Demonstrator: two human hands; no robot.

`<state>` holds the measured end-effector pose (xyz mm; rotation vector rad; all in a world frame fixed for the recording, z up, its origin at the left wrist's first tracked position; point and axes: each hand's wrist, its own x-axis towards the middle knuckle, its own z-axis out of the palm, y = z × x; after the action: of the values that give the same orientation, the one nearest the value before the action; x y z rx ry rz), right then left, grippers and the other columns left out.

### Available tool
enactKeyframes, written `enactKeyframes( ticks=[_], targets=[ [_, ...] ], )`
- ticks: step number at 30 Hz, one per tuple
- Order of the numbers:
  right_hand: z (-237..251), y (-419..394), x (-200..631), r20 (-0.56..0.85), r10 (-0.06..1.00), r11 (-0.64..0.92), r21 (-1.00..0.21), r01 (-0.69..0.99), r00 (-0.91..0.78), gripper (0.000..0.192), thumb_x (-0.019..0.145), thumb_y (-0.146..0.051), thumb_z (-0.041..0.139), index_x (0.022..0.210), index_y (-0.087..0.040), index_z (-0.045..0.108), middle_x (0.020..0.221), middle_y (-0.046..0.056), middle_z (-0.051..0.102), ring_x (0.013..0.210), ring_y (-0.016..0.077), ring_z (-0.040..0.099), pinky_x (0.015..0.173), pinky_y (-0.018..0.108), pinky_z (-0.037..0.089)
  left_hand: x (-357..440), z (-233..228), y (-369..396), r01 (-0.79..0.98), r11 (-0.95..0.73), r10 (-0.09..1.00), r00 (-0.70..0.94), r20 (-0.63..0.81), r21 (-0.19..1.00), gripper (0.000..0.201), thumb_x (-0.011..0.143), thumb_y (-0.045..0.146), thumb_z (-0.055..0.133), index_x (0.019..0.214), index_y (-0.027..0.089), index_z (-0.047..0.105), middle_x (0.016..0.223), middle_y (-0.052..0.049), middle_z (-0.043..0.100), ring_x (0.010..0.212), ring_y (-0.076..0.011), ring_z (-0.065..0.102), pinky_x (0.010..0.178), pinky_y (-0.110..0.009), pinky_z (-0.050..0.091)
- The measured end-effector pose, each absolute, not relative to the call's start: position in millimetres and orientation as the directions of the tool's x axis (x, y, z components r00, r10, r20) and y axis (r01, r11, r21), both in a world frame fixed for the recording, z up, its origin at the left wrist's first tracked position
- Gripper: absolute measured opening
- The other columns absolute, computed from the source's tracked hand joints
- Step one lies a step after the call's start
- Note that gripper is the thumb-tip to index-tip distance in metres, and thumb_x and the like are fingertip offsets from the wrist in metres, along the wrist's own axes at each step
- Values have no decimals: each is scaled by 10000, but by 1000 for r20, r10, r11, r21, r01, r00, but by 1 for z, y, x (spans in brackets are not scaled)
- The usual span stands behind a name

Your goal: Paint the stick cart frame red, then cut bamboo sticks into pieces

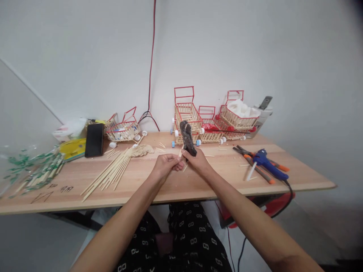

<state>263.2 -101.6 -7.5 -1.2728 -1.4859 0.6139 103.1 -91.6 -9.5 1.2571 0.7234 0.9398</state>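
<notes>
My right hand (pixel 197 161) is closed around a dark plier-like hand tool (pixel 187 138), its head pointing up and away from me. Close beside it, my left hand (pixel 167 164) pinches a short piece of pale wooden stick (pixel 180 153) next to the tool. Whether the tool's jaws touch the stick, I cannot tell. To the left, a fan of long wooden sticks (pixel 113 170) lies on the wooden table (pixel 159 190). Behind the tool stands a miniature shopping cart (pixel 188 109) made of sticks, with a red handle.
More small carts (pixel 124 128) stand along the wall, one cart (pixel 239 113) holding white material. A blue glue gun (pixel 268 164) and orange-handled pliers (pixel 256 166) lie at the right. A phone (pixel 94 139), a yellow packet (pixel 73 148) and wrapped chopsticks (pixel 47 172) are at the left.
</notes>
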Motion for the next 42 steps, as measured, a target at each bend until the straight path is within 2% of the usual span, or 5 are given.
enactKeyframes(
  ticks=[6,12,18,37,42],
  targets=[
    [16,-122,280,237,971,225,-897,380,-15,555,816,-685,426,832,-154,585,681,29,558,649,159,529,637,282,433,68,12,-99,-112,-65,918,383,103,992,276,712,358,731,752,90,681,675,-58,700,577,-109,615,612,-229,481],
    [46,-165,289,-30,981,104,-747,656,-190,587,858,-690,351,750,-160,578,732,60,609,684,175,547,667,299,433,38,33,-111,-24,-142,942,302,143,990,226,731,328,707,769,106,677,672,-47,707,602,-127,637,620,-235,503],
    [62,-183,278,-172,936,113,-680,724,-308,619,851,-723,318,795,-169,591,833,71,641,781,190,560,746,307,427,33,40,-120,62,-245,935,277,219,967,176,751,279,661,685,116,665,612,-37,683,562,-112,605,568,-206,480],
    [59,-169,259,-241,924,46,-702,710,-298,666,814,-768,323,765,-160,591,701,60,624,625,156,534,552,262,390,31,39,-127,155,-253,918,350,187,955,203,766,270,611,636,120,653,589,-40,674,515,-104,582,529,-197,470],
    [55,-166,258,-222,926,50,-729,682,-305,680,824,-748,349,913,-139,640,648,47,603,558,145,527,518,264,389,33,38,-127,161,-236,918,361,166,958,191,764,263,597,626,138,641,562,-30,662,498,-111,576,511,-205,463]
  ],
)
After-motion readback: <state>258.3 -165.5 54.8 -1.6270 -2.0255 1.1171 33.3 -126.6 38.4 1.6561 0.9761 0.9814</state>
